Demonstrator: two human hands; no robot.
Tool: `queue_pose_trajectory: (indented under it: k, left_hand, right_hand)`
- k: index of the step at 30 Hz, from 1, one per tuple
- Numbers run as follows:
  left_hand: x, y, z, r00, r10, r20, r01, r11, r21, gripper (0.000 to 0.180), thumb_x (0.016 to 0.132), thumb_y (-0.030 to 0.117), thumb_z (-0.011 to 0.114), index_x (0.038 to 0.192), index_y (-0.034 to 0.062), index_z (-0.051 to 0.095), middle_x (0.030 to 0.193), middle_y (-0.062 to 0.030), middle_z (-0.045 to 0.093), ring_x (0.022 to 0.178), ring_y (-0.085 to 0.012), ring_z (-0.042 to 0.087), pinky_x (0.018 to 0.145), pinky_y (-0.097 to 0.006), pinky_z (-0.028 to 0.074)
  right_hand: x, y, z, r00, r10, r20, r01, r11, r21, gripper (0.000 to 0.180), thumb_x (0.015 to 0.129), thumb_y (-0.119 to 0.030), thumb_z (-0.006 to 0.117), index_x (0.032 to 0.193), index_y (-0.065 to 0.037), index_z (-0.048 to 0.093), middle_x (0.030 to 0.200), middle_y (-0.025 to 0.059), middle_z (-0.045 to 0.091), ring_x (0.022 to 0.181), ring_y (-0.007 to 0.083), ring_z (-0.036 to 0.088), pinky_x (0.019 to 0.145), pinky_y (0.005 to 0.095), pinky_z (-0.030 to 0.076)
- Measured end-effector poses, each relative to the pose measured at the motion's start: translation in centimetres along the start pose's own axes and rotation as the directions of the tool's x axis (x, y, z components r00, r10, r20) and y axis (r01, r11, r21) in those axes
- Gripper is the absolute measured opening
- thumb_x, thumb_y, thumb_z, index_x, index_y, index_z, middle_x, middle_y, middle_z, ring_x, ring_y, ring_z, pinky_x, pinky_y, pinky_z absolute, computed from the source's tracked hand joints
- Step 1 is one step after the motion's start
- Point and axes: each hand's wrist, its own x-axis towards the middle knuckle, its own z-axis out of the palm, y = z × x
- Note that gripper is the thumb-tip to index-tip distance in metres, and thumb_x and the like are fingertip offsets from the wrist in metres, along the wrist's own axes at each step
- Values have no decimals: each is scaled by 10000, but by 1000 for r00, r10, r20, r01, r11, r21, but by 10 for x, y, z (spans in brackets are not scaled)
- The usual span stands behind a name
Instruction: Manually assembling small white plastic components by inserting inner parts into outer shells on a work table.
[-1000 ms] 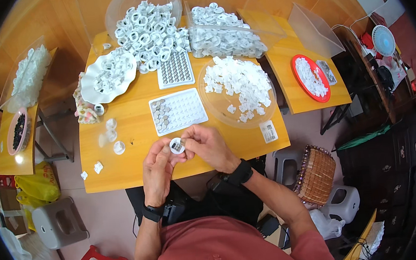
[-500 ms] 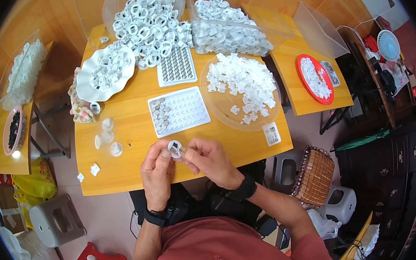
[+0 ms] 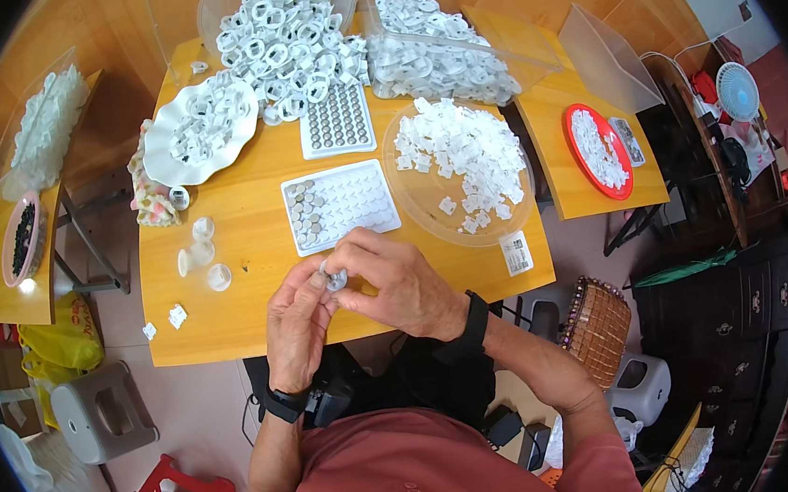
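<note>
Fingers (image 3: pixel 309 298) of the left hand (image 3: pixel 294 330) are pinched, thumb uppermost, on a small white round part (image 3: pixel 337 280). Fingers of the right hand (image 3: pixel 405 287) close around the same part, the index finger curling over its far side and the thumb at its near side. Exact contact points are partly hidden by the knuckles.

Step in hand: judged to be two-handed fitting or adjusting of that part, not visibly complete. The next move appears to call for a steady left pinch and light, even pressure from the right; a hard squeeze could tilt or slip so small a piece.

Location: the part lies between the two sets of fingertips, at 3 o'clock from the left thumb and 9 o'clock from the right knuckles, over the near portion of the desk (image 3: pixel 254 197).

Surroundings, taken from the part: a white tray (image 3: pixel 363 195) with silver button cells (image 3: pixel 305 212) in its left portion at 12 o'clock; a round clear tray (image 3: pixel 415 214) of small white plastic pieces (image 3: pixel 463 151) between 1 and 2; a scalloped white dish (image 3: pixel 165 167) near 11; clear round caps (image 3: pixel 219 277) between 9 and 10.
</note>
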Motion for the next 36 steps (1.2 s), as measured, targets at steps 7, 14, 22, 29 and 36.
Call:
queue_pose_trajectory:
  k: [7, 14, 22, 29, 36]
  left_hand:
    - [2, -1, -1, 1000, -1, 21, 0, 1000, 15, 326, 981, 192, 477, 1191, -48, 544, 1073, -81, 611, 944, -131, 583, 836, -284, 490]
    - [1, -5, 2, 999, 32, 6, -32, 998, 48, 311, 984, 179, 486, 1187, -43, 565, 1048, -73, 634, 927, -127, 596, 822, -260, 486]
    - [0, -5, -1, 999, 26, -24, -25, 998, 51, 322, 976, 180, 505, 1202, -42, 561, 1044, -72, 631, 908, -121, 590, 813, -254, 486]
    - [3, -4, 3, 1000, 10, -11, -9, 999, 46, 308, 982, 177, 488, 1169, -56, 564, 1015, -87, 629, 865, -134, 602, 789, -259, 501]
    - [4, 0, 2, 999, 18, -29, -20, 997, -76, 275, 995, 168, 441, 1141, -41, 545, 997, -135, 631, 802, -185, 627, 758, -302, 524]
  right_hand:
    - [1, -4, -1, 999, -16, 37, 20, 994, -107, 265, 740, -51, 673, 947, -26, 509, 852, 143, 537, 807, 332, 575, 692, 403, 473]
    - [1, -4, -1, 995, -24, 95, 44, 976, -214, 285, 740, -36, 665, 924, 4, 452, 833, 177, 536, 822, 359, 565, 710, 420, 464]
    - [6, 0, -2, 991, -12, 130, 27, 993, -114, 278, 728, -14, 653, 910, 7, 443, 829, 200, 548, 811, 379, 572, 692, 436, 464]
    - [-4, 3, 12, 1000, -30, -6, 30, 1000, 3, 234, 739, -9, 674, 850, -27, 469, 716, 100, 544, 639, 256, 582, 575, 351, 463]
    - [-8, -3, -5, 944, 289, -161, -246, 938, 244, 117, 796, -8, 636, 873, -23, 549, 728, 10, 552, 593, 43, 492, 517, 215, 389]
